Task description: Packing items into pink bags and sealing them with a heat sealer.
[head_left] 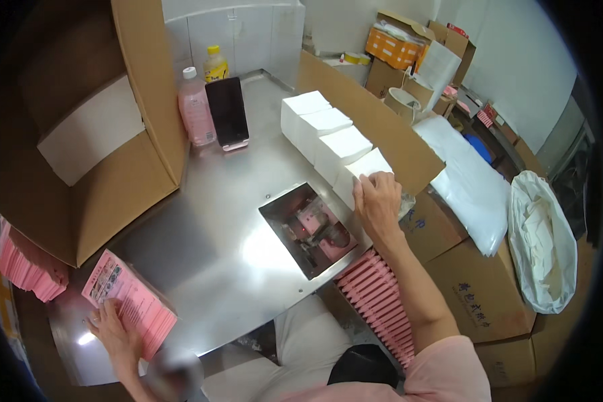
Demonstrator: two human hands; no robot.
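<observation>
The metal worktop (204,241) surrounds a rectangular opening (308,231); an open cardboard box (124,177) stands at its left, and cartons (465,268) stand at right. Your left hand (117,338) lies with fingers spread on the pink packets (144,298) at the near-left edge. Your right hand (380,204) touches the nearest white stack (370,163), fingers bent; whether it grips cannot be told. The step appears to be handling that stack; the next move likely calls for even pressure, keeping its layers aligned.
</observation>
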